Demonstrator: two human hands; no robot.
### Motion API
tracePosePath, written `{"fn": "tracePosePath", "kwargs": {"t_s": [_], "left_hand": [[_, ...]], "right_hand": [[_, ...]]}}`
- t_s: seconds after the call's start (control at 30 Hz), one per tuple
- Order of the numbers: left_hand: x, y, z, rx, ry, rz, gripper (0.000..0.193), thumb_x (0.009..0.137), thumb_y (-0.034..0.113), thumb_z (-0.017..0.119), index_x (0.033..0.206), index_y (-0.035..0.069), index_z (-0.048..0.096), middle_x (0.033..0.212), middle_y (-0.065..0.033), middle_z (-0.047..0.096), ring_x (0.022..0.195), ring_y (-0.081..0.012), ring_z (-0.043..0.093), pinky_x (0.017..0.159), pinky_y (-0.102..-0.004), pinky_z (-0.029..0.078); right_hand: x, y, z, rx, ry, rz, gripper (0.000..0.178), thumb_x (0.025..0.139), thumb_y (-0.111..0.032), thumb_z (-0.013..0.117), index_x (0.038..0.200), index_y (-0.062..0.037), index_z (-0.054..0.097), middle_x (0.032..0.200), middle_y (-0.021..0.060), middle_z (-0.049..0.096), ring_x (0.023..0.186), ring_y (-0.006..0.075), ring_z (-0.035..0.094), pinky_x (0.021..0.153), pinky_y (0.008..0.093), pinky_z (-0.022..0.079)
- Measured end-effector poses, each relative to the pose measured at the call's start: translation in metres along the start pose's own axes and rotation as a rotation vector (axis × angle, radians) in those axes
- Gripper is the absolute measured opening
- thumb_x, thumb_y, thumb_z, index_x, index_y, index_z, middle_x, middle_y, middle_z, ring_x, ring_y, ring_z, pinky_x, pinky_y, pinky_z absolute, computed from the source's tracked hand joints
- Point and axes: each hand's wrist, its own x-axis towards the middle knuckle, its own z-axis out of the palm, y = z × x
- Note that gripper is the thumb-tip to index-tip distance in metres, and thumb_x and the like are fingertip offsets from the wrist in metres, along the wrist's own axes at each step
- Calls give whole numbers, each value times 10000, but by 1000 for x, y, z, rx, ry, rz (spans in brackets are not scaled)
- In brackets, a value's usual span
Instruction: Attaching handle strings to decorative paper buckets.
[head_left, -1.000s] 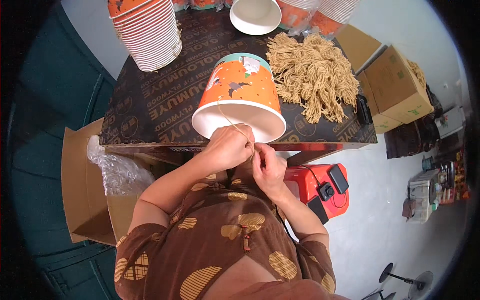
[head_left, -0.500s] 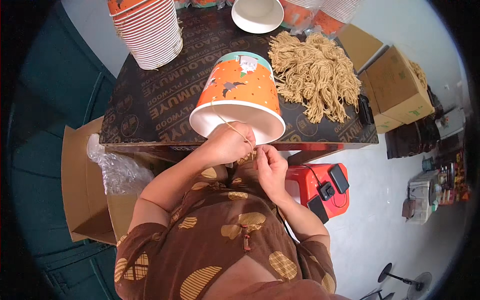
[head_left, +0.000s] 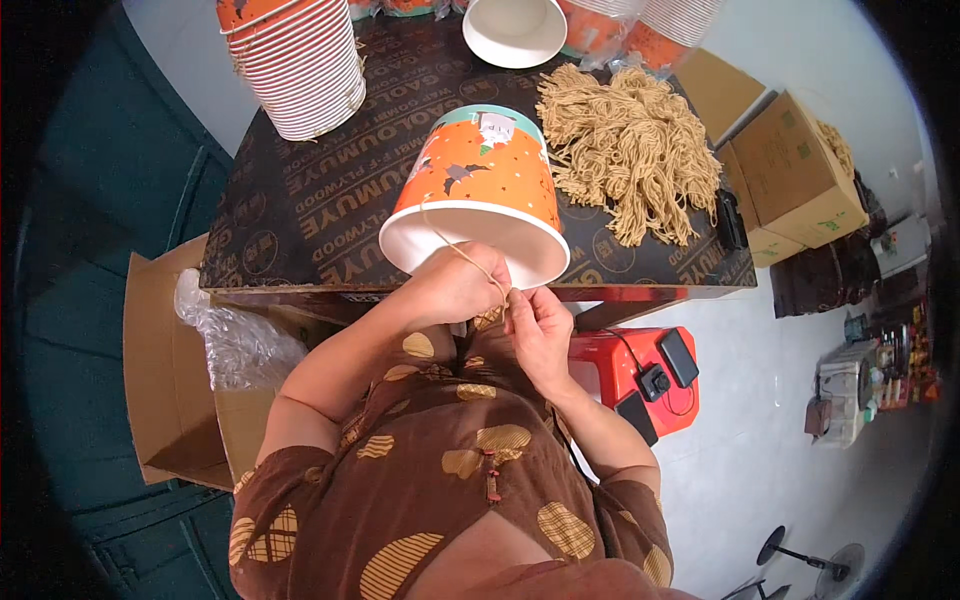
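Observation:
An orange paper bucket (head_left: pixel 490 180) with bat prints, a green base band and a white rim lies tipped on the table, its mouth toward me. A tan cord (head_left: pixel 455 246) comes from its side near the rim and runs across the back of my left hand (head_left: pixel 462 285). That hand is at the bucket's mouth, fingers closed on the cord. My right hand (head_left: pixel 541 335) meets it just below the rim, thumb and fingertips pinched at the cord's end. The fingertips of both hands nearly touch, and the exact grip is partly hidden.
A pile of cut tan cords (head_left: pixel 640 150) lies right of the bucket on the dark plywood table (head_left: pixel 310 220). Stacked buckets (head_left: pixel 300 80) stand at the far left, a white bowl-like bucket (head_left: pixel 514 32) at the back. A red stool (head_left: pixel 620 360) carries black devices; an open carton (head_left: pixel 175 380) stands left.
My right hand has shifted slightly up and its fingers have closed in toward the left fingertips. The bucket and my left hand have barely moved.

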Motion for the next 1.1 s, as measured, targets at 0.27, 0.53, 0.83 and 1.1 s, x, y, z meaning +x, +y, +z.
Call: {"fn": "tracePosePath", "kwargs": {"t_s": [0.27,0.53,0.83,1.1], "left_hand": [[3,-7,-2,-100,-31,34,152,807,123,636,866,-5,693,748,-132,689,704,-209,667,654,-345,511],[6,-10,-2,-115,-60,41,141,764,100,639,846,-1,692,722,-122,679,683,-177,648,638,-327,505],[5,-5,-3,-104,-77,10,143,751,95,645,841,-9,687,719,-118,675,683,-175,644,634,-327,498],[5,-5,-2,-95,-68,3,136,776,95,641,858,-4,688,749,-116,683,709,-179,651,653,-326,502]], "right_hand": [[-3,-8,-2,175,-62,95,128,1008,-125,491,1081,-27,531,673,5,557,451,41,414,397,180,318],[-3,-8,-1,111,-105,160,124,995,-104,508,947,-2,559,653,25,572,425,49,426,372,196,315],[-2,-16,-1,142,-50,167,82,942,-27,523,872,-19,565,633,17,570,414,56,445,362,204,332],[-4,-21,-1,173,-62,220,24,918,6,525,928,-9,540,691,39,569,429,69,461,354,210,357]]}}
